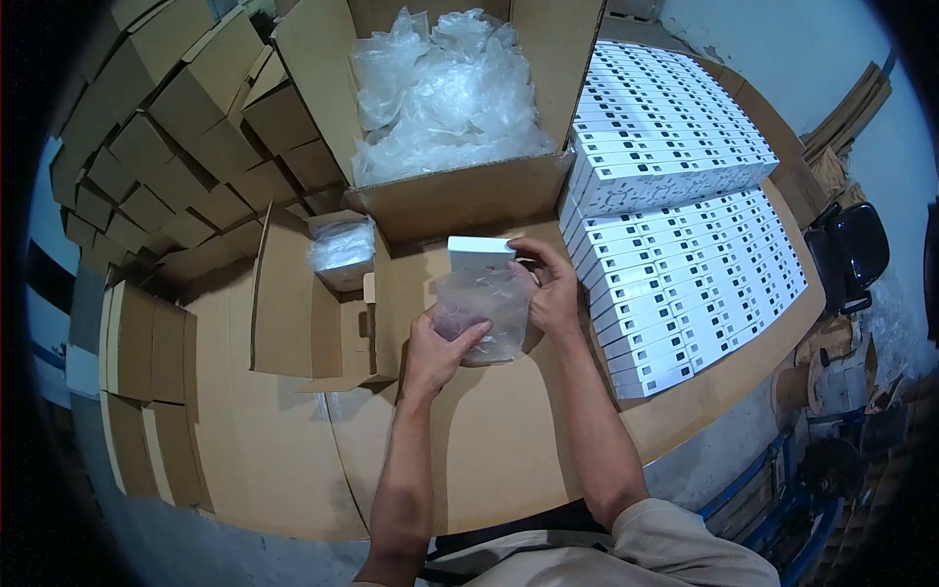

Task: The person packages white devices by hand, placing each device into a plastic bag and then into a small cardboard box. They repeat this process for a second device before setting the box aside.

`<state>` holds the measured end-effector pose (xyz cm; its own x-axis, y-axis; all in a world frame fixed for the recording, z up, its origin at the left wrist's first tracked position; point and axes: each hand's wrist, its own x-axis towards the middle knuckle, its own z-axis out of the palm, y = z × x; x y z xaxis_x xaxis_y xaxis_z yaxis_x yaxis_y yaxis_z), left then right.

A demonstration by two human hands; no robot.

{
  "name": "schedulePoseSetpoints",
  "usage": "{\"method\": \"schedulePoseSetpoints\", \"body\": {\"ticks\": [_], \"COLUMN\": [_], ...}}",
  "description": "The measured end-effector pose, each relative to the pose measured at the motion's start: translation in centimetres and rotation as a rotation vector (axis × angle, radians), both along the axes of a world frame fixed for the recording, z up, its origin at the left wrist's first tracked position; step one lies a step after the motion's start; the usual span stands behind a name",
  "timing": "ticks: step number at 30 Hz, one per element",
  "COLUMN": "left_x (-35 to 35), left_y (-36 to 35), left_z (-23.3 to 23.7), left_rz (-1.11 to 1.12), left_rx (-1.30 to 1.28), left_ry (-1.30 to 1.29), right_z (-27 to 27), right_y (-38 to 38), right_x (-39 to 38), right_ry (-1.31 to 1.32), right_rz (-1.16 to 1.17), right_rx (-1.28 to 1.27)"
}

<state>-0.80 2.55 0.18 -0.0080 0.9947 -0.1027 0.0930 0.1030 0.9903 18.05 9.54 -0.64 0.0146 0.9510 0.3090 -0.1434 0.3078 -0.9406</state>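
My left hand [440,350] is closed on the lower left side of a clear plastic bag [486,328], thumb across its front. At the bag's upper right, my right hand [550,289] grips a small white box [481,253], which stands above the bag's top edge. Whether the box's lower end is inside the bag is hard to tell. To the left is an open cardboard carton [284,293] with plastic-wrapped white items [342,252] in its far part.
A large carton [460,201] full of clear plastic bags [450,98] stands behind. Rows of white boxes [685,284] lie at the right. Brown cartons [176,157] are stacked at the back left, more [147,342] at the left edge. A black chair [851,249] is far right.
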Motion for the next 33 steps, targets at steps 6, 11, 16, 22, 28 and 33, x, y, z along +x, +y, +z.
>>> {"method": "schedulePoseSetpoints", "body": {"ticks": [6,11,16,22,28,33], "left_x": [0.0,0.1,0.0,0.1,0.0,0.3], "left_y": [-0.1,-0.2,-0.1,-0.1,0.0,-0.1], "left_z": [0.8,1.1,0.3,0.8,0.1,0.9], "left_rz": [0.02,0.045,0.032,0.048,0.053,0.045], "left_rx": [-0.033,-0.035,-0.006,-0.014,0.003,0.021], "left_ry": [-0.053,0.015,0.026,0.035,0.021,0.039], "right_z": [0.8,1.6,1.2,1.0,0.7,1.1], "right_y": [-0.3,-0.6,-0.6,-0.8,-0.6,-0.9], "right_x": [0.1,-0.1,0.2,0.2,0.5,0.8], "right_ry": [0.146,0.331,0.509,0.466,0.386,0.346], "right_rz": [-0.122,-0.155,-0.061,-0.043,-0.065,-0.056], "right_rx": [0.052,0.085,0.063,0.048,0.081,0.083]}}
